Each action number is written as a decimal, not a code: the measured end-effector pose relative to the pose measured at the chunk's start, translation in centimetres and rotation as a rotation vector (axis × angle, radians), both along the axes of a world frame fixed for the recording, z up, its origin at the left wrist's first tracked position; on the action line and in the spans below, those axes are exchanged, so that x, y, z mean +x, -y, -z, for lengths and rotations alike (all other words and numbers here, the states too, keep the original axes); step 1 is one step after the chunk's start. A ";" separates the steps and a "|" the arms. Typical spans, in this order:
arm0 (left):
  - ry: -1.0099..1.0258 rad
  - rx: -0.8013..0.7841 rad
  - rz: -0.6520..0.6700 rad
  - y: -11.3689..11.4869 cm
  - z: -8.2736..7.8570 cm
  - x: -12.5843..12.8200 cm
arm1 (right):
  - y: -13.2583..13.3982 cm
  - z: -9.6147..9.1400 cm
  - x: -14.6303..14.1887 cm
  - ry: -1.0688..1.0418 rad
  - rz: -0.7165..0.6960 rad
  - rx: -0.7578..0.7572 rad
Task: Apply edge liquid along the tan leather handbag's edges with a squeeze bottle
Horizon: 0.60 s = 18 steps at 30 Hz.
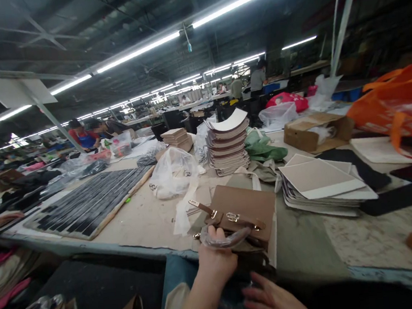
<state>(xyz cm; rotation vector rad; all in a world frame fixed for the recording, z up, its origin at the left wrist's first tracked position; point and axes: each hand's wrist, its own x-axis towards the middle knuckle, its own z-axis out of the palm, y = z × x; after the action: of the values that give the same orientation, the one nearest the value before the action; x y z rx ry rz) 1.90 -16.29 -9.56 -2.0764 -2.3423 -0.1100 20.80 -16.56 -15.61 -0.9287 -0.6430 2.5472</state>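
A brown handbag [246,199] with metal clasps lies at the table's front edge, its flap facing up and a strap sticking out to the left. Its handle [228,240], covered in clear plastic, is gripped by my left hand [218,259], whose fingers curl around it. Below the bag's lower right corner is my right hand [272,298], fingers spread and holding nothing. Flat pale pieces lie under and beside the bag.
Stacked curved panels [229,144], a clear plastic bag [174,170] and a pile of flat boards [320,181] surround the handbag. Black strips [96,201] lie on a board at left, near a co-worker's hand [1,221]. An orange bag [401,102] stands at right.
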 end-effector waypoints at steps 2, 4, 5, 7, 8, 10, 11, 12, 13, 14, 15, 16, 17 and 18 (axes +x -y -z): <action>0.026 0.000 0.006 1.1 0.8 0.1 | -0.4 -0.6 -3.2 -0.088 0.106 -0.029; 0.094 -0.003 -0.008 2.3 2.2 0.3 | -1.0 -1.1 -5.2 -0.144 0.185 -0.060; 0.136 0.000 -0.021 3.0 3.1 0.3 | -1.2 -1.3 -5.8 -0.152 0.220 -0.078; 0.219 0.011 -0.043 4.4 5.1 0.6 | -1.3 -1.3 -6.7 -0.136 0.314 -0.092; 0.260 0.022 -0.050 5.1 5.9 0.9 | -1.3 -1.2 -7.0 -0.115 0.359 -0.083; 0.353 0.062 -0.054 6.3 7.2 1.3 | -1.0 -0.8 -7.4 -0.074 0.416 -0.023; 0.420 0.101 -0.054 6.8 7.6 1.5 | -0.9 -0.6 -7.5 -0.049 0.437 0.014; 0.521 0.159 -0.062 7.3 7.9 1.6 | -0.8 -0.4 -7.6 -0.020 0.457 0.046; 0.669 0.235 -0.089 7.8 8.1 1.6 | -0.8 -0.2 -7.6 0.009 0.480 0.071; 0.866 0.321 -0.141 8.2 8.3 1.4 | -0.9 0.0 -7.5 0.035 0.505 0.088; 1.105 0.394 -0.222 8.7 8.4 1.1 | -1.0 0.1 -7.4 0.060 0.530 0.097; 1.365 0.435 -0.334 9.1 8.6 0.7 | -1.1 0.2 -7.2 0.080 0.551 0.103; 1.620 0.419 -0.473 9.5 8.7 0.2 | -1.3 0.4 -7.0 0.095 0.566 0.109; 1.850 0.323 -0.607 9.8 8.7 -0.3 | -1.4 0.6 -6.8 0.105 0.570 0.118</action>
<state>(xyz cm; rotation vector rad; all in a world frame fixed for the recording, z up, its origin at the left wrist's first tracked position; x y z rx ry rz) 1.62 -26.14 -18.27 -0.6894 -2.7541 -3.0262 13.97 -15.17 -16.17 -1.0331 -0.4656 1.9490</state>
